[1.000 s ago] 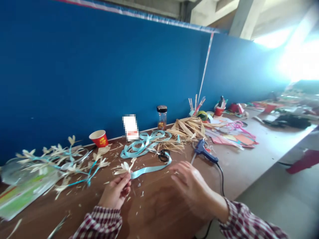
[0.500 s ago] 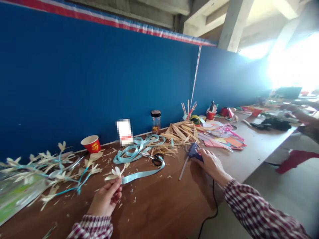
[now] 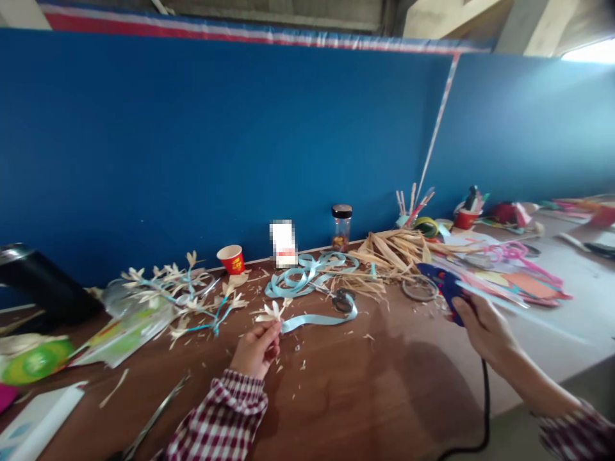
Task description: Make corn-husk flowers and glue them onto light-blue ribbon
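Between the thumb and fingers of my left hand [image 3: 257, 349] is a cream husk flower [image 3: 270, 313]. A light blue ribbon [image 3: 314, 318] runs from those fingertips to the right, ending by black-handled scissors [image 3: 344, 300]. My right hand [image 3: 490, 323] is closed around a blue glue gun [image 3: 444, 288], lifted over the table and smeared by motion. Its black cord [image 3: 486, 400] hangs down past the table edge. To the left of my left hand lies a branch of similar flowers with blue-wrapped stems [image 3: 211, 325].
A red paper cup [image 3: 232, 261], a lidded jar [image 3: 341, 230] and dried husks [image 3: 391, 251] line the blue partition [image 3: 230, 134]. Tweezers [image 3: 156, 413] lie at front left, near a black bottle [image 3: 45, 282]. Coloured paper [image 3: 533, 289] and a clear tape roll [image 3: 419, 288] are at right.
My right hand has picked the glue gun up off the table and turned it. The view has swung left. My left hand still pinches the flower and ribbon.
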Demonstrator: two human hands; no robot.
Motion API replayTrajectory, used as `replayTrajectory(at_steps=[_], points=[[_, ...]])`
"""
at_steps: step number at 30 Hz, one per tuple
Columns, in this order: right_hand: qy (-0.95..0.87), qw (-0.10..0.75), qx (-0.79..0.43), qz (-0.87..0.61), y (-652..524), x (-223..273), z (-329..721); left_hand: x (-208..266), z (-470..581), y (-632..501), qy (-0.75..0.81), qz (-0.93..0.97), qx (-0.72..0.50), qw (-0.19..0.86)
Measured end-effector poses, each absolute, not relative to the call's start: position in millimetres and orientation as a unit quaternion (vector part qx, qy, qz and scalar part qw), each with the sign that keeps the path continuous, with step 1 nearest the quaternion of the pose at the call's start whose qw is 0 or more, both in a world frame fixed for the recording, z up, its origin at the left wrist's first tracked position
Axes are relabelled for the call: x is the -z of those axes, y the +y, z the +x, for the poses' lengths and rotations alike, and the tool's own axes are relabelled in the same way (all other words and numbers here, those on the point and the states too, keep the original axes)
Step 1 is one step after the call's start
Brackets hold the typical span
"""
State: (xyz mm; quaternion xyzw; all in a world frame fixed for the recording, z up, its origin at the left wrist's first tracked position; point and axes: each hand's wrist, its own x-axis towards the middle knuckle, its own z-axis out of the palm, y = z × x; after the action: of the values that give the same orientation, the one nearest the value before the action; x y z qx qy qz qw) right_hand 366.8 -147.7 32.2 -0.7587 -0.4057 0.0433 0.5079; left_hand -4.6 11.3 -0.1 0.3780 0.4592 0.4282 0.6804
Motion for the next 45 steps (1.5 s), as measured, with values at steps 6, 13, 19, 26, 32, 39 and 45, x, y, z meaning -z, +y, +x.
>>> replayTrajectory(at_steps=[6, 13, 19, 26, 32, 39, 45], points=[[-0.297, 0.641, -0.318, -0.633, -150, -60, 293, 0, -7, 15, 0.450, 0.377, -0.421, 0.692], [-0.477, 0.499, -0.359, -0.628, -142, -40, 229, 0, -17, 15, 0.542, 0.493, -0.343, 0.587], [-0.597, 0.428, -0.273, -0.621, -124, -27, 195, -11, -25, 4, 0.602, 0.559, -0.296, 0.488], [-0.624, 0.398, -0.278, -0.612, -114, -23, 180, -15, -46, -17, 0.590, 0.740, -0.250, 0.206], [-0.634, 0.394, -0.269, -0.609, -109, -30, 178, -5, -47, -42, 0.349, 0.899, -0.264, 0.015], [-0.665, 0.359, -0.268, -0.598, -104, -34, 170, 6, -45, -50, 0.383, 0.905, -0.185, -0.009], [-0.679, 0.339, -0.250, -0.602, -96, -34, 168, 4, -47, -53, 0.387, 0.901, -0.195, 0.013]])
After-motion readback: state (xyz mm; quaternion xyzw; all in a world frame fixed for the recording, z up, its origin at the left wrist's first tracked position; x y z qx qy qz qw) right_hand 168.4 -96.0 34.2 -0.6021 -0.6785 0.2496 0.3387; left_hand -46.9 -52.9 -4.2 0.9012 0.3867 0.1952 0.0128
